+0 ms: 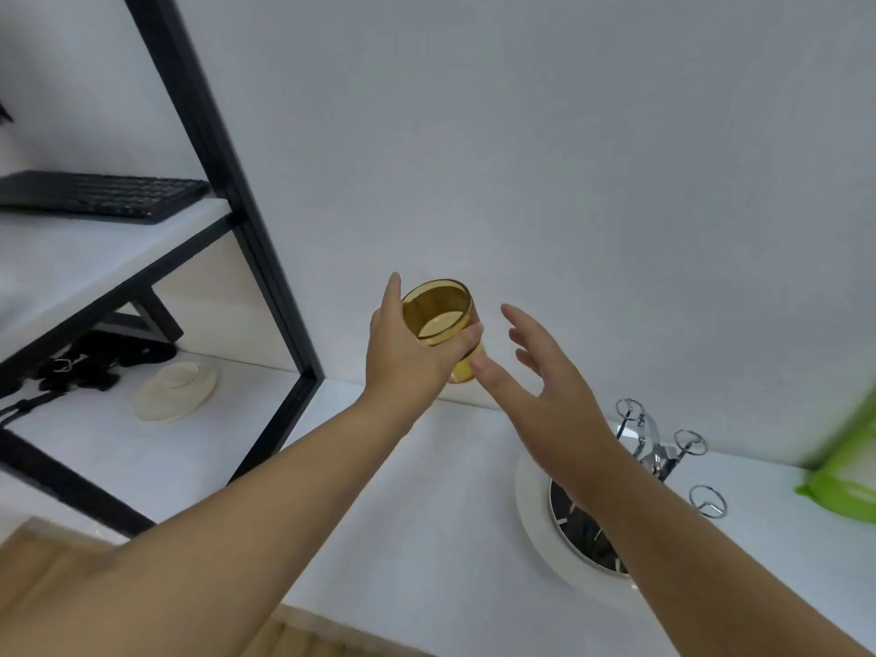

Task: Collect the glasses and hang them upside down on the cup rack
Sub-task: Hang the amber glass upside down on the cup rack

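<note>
My left hand [407, 353] holds an amber glass [443, 315] in the air in front of the wall, its open mouth tilted toward me. Just right of the glass, my right hand [550, 395] is spread open with nothing in it, its thumb close to the glass's lower side. The chrome cup rack [663, 455] stands on a round white base [531, 505] at the lower right, partly hidden behind my right forearm. Its ring-tipped arms carry no glasses.
A black-framed shelf unit [265, 258] stands at the left with a black keyboard [99, 196] on its upper board. Below lie a cream round object [177, 391] and black straps [95, 362]. A green object [848, 471] sits at the right edge of the white counter [426, 514].
</note>
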### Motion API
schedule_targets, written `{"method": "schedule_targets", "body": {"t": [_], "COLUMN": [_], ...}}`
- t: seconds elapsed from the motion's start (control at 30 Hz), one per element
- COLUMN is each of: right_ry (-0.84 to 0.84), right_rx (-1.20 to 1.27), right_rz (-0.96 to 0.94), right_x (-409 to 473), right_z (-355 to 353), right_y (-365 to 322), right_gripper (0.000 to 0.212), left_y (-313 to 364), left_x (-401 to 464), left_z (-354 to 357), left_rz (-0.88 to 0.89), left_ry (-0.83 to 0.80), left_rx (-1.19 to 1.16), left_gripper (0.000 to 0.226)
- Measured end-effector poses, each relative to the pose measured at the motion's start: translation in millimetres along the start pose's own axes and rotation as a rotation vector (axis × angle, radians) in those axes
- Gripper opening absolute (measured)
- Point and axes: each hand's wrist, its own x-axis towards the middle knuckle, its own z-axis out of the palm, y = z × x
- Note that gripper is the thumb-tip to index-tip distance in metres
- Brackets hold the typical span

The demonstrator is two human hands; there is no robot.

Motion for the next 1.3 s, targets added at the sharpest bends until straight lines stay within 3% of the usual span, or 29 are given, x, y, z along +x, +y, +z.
{"method": "schedule_targets", "body": {"t": [0.13, 0.27, 0.47, 0.6, 0.73, 0.83, 0.93, 1.03, 1.13, 1.3], "right_ry": [0.067, 0.189, 0.158, 0.082, 0.092, 0.152, 0.227, 0.293, 0.321, 0.317], "right_rx": [0.102, 0.37, 0.863, 1.045, 1.112, 1.105, 1.057, 0.882, 0.736, 0.534], "right_rz": [0.062, 0.25, 0.455, 0.433, 0.4, 0.403, 0.434, 0.416, 0.367, 0.295], "right_x": [-33.2, -60.2, -90.6, -103.9, -111.1, -117.3, -125.1, -130.6, -134.0, -132.3], "right_z": [-38.9, -83.1, -133.5, -154.2, -170.8, -183.3, -199.8, -213.8, -218.4, -205.9], "right_y": [-13.2, -23.0, -17.0, -3.5, 19.5, 38.8, 56.5, 71.7, 83.8, 104.2], "right_gripper": [0.066, 0.051, 0.055, 0.056, 0.058, 0.06, 0.053, 0.041, 0.044, 0.063], "left_y": [53.4, 96.1, 142.0, 150.0, 141.5, 115.0, 60.3, -2.0, -40.3, -60.4], "left_x": [-52.0, -103.3, -161.7, -179.3, -190.3, -188.1, -172.9, -156.9, -146.1, -142.9], "left_z": [19.7, 41.5, 76.1, 94.9, 107.2, 113.5, 114.4, 111.1, 119.5, 154.6], "left_rz": [0.019, -0.019, -0.085, -0.09, 0.028, -0.023, -0.061, -0.053, -0.001, 0.07], "left_ry": [-0.033, -0.052, -0.187, -0.29, -0.378, -0.412, -0.314, -0.308, -0.358, -0.348], "left_rx": [-0.029, -0.06, -0.223, -0.253, -0.14, -0.123, -0.006, 0.266, 0.476, 0.464], "left_gripper": [0.119, 0.114, 0.113, 0.113, 0.108, 0.071, 0.042, 0.042, 0.05, 0.05]}}
